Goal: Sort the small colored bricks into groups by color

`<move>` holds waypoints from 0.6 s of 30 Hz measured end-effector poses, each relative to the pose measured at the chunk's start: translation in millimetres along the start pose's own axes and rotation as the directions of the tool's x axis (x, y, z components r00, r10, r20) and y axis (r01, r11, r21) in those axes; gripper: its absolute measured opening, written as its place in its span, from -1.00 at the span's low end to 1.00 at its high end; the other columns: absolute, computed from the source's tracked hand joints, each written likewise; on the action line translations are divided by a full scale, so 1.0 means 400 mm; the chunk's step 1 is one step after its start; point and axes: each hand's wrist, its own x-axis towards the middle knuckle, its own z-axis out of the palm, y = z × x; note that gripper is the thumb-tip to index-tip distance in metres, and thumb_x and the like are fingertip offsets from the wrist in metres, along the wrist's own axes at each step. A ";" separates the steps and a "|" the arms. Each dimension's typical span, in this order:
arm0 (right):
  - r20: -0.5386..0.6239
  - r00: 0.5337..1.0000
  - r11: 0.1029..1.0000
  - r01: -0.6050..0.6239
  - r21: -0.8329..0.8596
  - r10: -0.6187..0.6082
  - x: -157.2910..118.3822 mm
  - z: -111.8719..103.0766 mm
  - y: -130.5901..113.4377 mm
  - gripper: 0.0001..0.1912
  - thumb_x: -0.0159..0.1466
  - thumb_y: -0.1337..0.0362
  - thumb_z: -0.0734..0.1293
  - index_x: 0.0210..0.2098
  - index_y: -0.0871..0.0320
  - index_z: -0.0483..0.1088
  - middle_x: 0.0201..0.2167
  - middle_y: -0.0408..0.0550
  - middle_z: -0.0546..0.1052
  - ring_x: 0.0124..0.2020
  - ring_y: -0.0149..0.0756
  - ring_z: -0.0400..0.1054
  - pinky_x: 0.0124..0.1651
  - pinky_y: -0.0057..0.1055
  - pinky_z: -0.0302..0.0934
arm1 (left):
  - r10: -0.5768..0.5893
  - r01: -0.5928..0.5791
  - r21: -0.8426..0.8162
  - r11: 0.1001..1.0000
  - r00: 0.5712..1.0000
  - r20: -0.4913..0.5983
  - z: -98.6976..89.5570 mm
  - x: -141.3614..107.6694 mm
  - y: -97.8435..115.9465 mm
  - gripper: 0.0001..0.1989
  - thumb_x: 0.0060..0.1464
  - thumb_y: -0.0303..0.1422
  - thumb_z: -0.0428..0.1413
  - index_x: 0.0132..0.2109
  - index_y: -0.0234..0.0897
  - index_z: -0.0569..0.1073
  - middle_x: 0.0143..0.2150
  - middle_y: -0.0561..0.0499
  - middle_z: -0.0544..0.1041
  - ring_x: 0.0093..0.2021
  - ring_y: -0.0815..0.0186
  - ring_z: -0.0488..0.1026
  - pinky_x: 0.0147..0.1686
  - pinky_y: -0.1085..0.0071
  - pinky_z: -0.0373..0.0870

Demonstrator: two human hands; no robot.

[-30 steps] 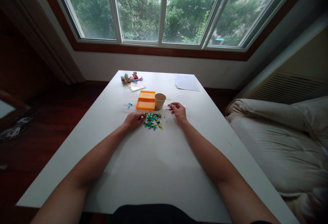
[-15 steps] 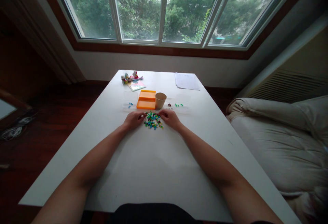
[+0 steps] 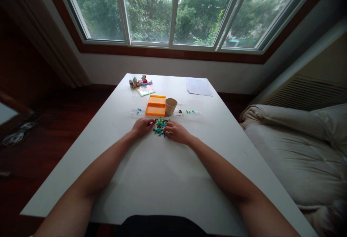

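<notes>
Could scatter toy bricks (image 3: 158,130) beneath right grip (image 3: 177,132), beside left grip (image 3: 141,127), by brushing sideways; cannot tell either's hold.

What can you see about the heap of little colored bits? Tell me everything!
The heap of little bits is a loose scatter of tiny pieces, mostly blue and green, with some dark brown and yellow. They look like plastic, but are too small to show exact shapes. They lie on the white table, on the person's side of the orange tray. The left hand is at the heap's left edge; the right hand is over its right side, hiding some pieces.
</notes>
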 end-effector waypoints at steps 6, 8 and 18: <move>-0.005 1.000 0.999 -0.017 -0.033 0.016 -0.004 -0.002 0.007 -0.92 0.28 0.26 0.40 -0.21 0.07 0.50 -0.23 -0.01 0.47 -0.15 -0.20 0.32 -0.13 -0.34 0.21 | -0.002 0.001 0.002 1.000 1.000 0.011 -0.003 0.000 0.002 -0.70 0.21 -0.19 0.03 -0.14 -0.18 0.63 -0.43 0.01 0.54 -0.47 0.34 0.35 -0.41 0.44 0.14; -0.021 0.999 0.999 -0.028 -0.041 0.027 -0.005 -0.005 0.012 -0.93 0.31 0.24 0.38 -0.22 0.06 0.50 -0.24 -0.01 0.47 -0.16 -0.21 0.31 -0.15 -0.34 0.20 | 0.002 -0.002 -0.005 1.000 1.000 0.012 -0.004 0.000 0.001 -0.69 0.21 -0.19 0.03 -0.15 -0.17 0.63 -0.43 0.01 0.54 -0.47 0.34 0.34 -0.41 0.44 0.13; -0.069 0.996 0.986 -0.065 -0.151 0.055 -0.003 0.008 0.007 -0.89 0.28 0.29 0.38 -0.19 0.07 0.49 -0.23 0.00 0.45 -0.17 -0.19 0.26 -0.13 -0.31 0.20 | -0.008 0.008 0.007 1.000 1.000 0.024 -0.005 0.000 0.005 -0.69 0.21 -0.19 0.02 -0.14 -0.18 0.62 -0.40 0.00 0.56 -0.47 0.34 0.33 -0.42 0.43 0.10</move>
